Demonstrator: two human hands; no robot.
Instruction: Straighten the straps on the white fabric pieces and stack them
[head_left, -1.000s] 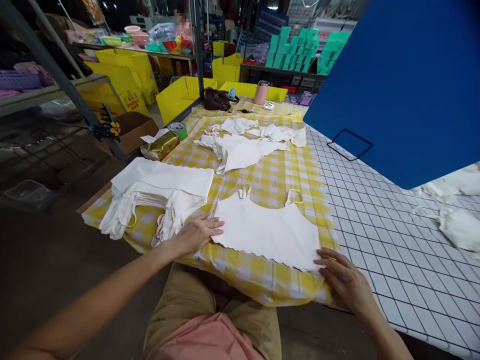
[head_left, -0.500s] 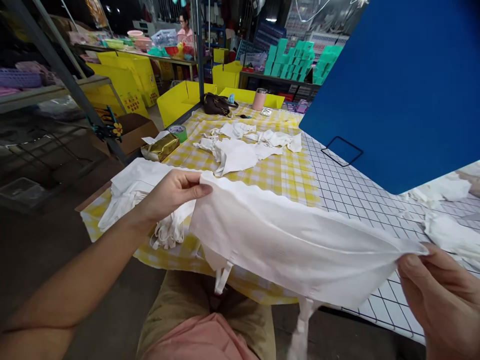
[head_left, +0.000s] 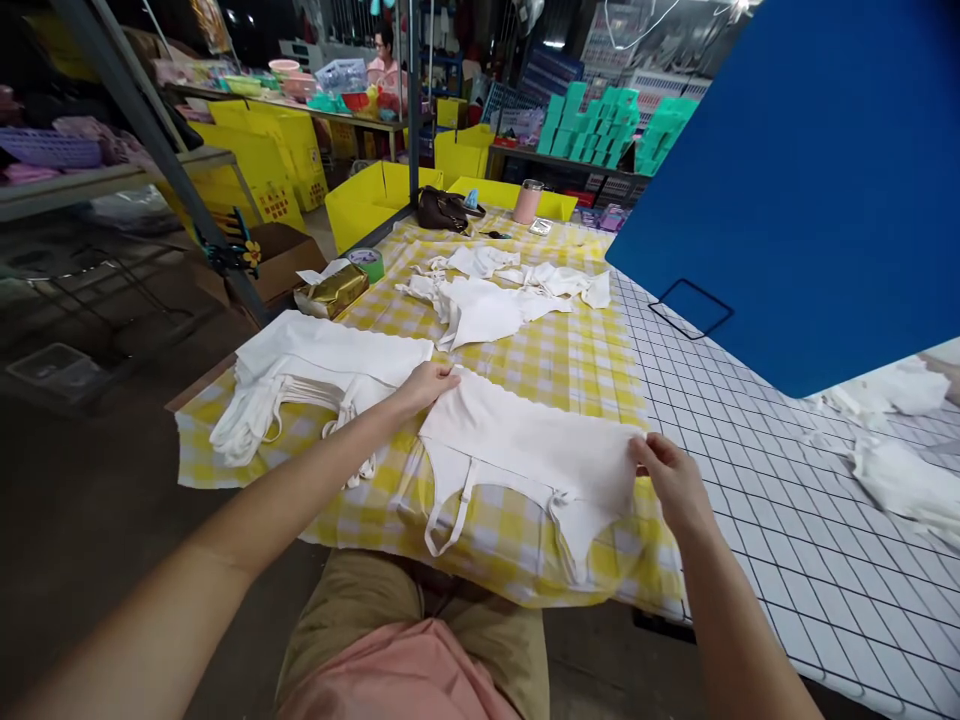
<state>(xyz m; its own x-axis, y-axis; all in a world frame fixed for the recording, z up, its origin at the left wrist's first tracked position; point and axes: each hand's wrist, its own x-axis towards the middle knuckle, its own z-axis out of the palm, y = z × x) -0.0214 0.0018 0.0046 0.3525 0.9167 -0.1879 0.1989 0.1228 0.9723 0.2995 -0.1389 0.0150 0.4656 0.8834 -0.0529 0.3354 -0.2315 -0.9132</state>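
Note:
A white strappy top lies folded on the yellow checked tablecloth at the near edge, its straps hanging toward me. My left hand pinches the top's left corner. My right hand pinches its right corner. To the left sits a stack of folded white tops. A loose heap of unfolded white tops lies farther back on the cloth.
A white grid-patterned surface extends to the right, with more white garments and a big blue board. A gold packet, green tape roll, brown bag and pink tumbler sit farther back. Yellow bins and shelves stand behind.
The top lay flat with straps away from me, was lifted and flipped over in the air, and now lies folded on the cloth with straps toward me, both hands still on its corners.

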